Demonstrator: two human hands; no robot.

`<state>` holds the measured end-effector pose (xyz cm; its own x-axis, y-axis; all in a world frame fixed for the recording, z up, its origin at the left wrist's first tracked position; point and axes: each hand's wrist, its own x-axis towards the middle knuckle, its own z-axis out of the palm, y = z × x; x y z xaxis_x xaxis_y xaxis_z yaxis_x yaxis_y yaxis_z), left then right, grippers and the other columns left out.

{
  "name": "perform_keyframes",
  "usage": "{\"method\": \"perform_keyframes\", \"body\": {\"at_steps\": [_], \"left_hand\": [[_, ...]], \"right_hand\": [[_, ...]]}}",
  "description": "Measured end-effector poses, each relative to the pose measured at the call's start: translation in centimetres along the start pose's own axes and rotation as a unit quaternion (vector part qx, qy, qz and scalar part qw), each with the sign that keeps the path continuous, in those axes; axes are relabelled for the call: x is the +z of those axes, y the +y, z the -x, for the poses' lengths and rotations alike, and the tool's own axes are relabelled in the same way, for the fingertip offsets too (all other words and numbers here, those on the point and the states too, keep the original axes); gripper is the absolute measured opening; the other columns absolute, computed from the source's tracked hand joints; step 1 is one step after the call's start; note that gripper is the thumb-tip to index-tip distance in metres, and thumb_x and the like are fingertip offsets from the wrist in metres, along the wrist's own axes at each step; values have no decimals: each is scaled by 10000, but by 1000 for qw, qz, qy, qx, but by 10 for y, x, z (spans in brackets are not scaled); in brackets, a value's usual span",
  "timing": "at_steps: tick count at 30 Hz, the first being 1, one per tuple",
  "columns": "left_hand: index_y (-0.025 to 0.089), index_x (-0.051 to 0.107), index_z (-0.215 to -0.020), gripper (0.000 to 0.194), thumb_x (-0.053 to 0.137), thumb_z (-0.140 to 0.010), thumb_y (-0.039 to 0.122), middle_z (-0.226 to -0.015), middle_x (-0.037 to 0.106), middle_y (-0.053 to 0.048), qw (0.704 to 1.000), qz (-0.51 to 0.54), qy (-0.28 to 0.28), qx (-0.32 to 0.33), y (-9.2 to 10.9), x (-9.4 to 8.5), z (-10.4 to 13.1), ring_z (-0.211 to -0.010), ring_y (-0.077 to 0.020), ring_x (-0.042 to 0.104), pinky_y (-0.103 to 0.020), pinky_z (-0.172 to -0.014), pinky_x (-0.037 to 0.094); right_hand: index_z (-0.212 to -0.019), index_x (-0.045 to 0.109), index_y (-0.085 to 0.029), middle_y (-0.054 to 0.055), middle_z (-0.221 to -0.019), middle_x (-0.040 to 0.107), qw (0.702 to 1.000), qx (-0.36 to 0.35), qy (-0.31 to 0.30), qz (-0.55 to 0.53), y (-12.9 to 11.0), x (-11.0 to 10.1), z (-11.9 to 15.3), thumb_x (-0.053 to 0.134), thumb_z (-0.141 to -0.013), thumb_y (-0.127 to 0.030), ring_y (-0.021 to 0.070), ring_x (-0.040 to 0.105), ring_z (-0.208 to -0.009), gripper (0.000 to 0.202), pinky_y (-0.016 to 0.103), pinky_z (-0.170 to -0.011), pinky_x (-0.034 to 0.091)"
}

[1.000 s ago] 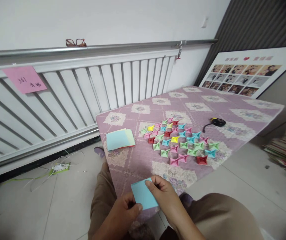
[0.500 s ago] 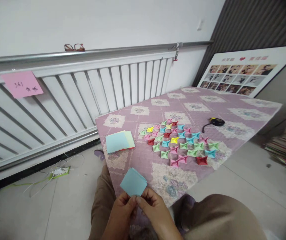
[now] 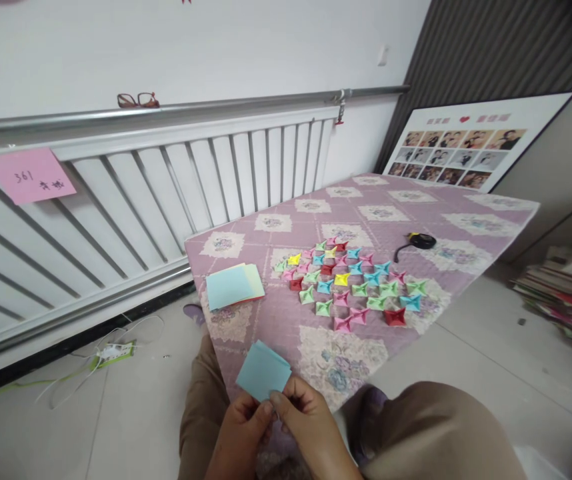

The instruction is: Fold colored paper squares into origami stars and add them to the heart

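Observation:
Both hands meet low in the view, over the near corner of the table. A folded light-blue paper [image 3: 264, 371] with layered edges is pinched between my left hand [image 3: 244, 427] and my right hand [image 3: 311, 420], thumbs side by side at its lower corner. Beyond it on the left lies a stack of square paper sheets [image 3: 229, 287], light blue on top with pale yellow and red edges showing. Several small folded paper pieces in pink, green, blue, yellow and red stand in rows, among them a yellow piece [image 3: 341, 279] and a red piece [image 3: 395, 317].
A purple floral cloth [image 3: 276, 327] covers the table. On it at the right is a black tape measure [image 3: 422, 241]. Behind are a white radiator [image 3: 246, 173], glasses [image 3: 139, 101] on a pipe and a photo board [image 3: 466, 147]. A power strip [image 3: 113, 353] lies on the floor.
The camera view has turned slightly, so the scene sits a little further left. Both hands still pinch the blue paper, which is slightly more tilted.

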<state>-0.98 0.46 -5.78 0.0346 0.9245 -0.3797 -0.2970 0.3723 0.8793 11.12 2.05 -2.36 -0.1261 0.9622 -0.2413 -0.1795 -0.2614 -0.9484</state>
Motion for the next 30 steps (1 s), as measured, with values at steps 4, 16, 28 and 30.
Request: {"method": "perform_keyframes", "body": {"at_steps": [4, 16, 28, 30], "left_hand": [[144, 583, -675, 461, 748, -579, 563, -509, 459, 59, 999, -48, 11, 8, 3, -1, 1, -468, -72, 365, -207, -474, 272], [130, 653, -701, 367, 725, -655, 487, -559, 480, 38, 996, -78, -34, 36, 15, -7, 4, -526, -82, 350, -204, -510, 294], [115, 692, -787, 396, 763, -621, 468, -591, 499, 26, 995, -65, -70, 32, 30, -6, 9, -530, -77, 355, -205, -516, 306], [113, 690, -804, 394, 756, -639, 465, -600, 502, 23, 994, -69, -72, 37, 29, -7, 8, -535, -78, 357, -208, -522, 304]], "right_hand": [[-571, 462, -200, -58, -524, 431, 1000, -7, 1, 0, 2, -1, 0, 671, -642, -567, 83, 354, -490, 428, 214, -467, 304], [-1161, 504, -259, -25, -770, 498, 978, -109, -22, 174, -36, -25, 11, 615, -754, -299, 140, 506, -709, 424, 242, -622, 408], [-793, 594, -194, -33, -700, 508, 962, -93, -120, 227, -57, -41, -2, 590, -789, -300, 119, 459, -664, 106, 228, -606, 358], [-756, 579, -190, -39, -668, 481, 966, -85, -118, 212, -59, -41, -2, 585, -791, -327, 115, 435, -640, 142, 227, -588, 343]]}}
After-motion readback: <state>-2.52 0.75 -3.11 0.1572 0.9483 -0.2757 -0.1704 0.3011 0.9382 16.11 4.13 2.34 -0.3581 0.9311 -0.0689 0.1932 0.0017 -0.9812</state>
